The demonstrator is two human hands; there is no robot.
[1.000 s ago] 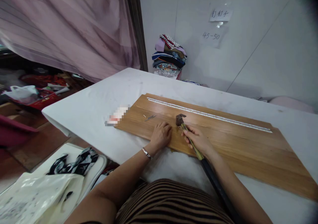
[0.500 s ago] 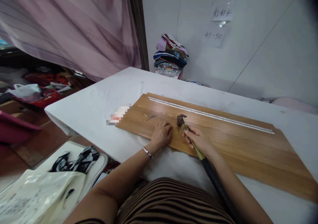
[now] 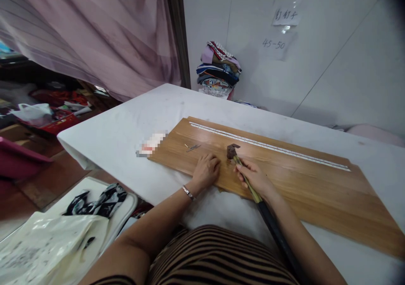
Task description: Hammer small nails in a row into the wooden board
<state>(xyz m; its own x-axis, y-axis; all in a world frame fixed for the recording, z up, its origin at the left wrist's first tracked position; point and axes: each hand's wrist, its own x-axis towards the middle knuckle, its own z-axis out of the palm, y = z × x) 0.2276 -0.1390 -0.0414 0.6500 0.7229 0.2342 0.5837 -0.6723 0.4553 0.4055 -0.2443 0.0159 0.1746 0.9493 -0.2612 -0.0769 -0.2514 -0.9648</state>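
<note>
My right hand is wrapped round the handle of a claw hammer, gripping it close to the head. The handle is yellowish near the head and black farther down, running back beside my forearm. The rusty head is over a wooden board; whether it touches the surface I cannot tell. Left of the hammer, my left hand rests on the board near its front edge, fingers loosely bent, with nothing visible in them. Several loose nails lie on the board beyond my left hand.
Two white measuring strips run along the board's far side. The board lies on a white-covered table, beside a blurred-out packet. Folded clothes are stacked by the wall. A chair with a bag stands at lower left.
The view has shifted very slightly. Both hands and the hammer hold almost the same positions over the board.
</note>
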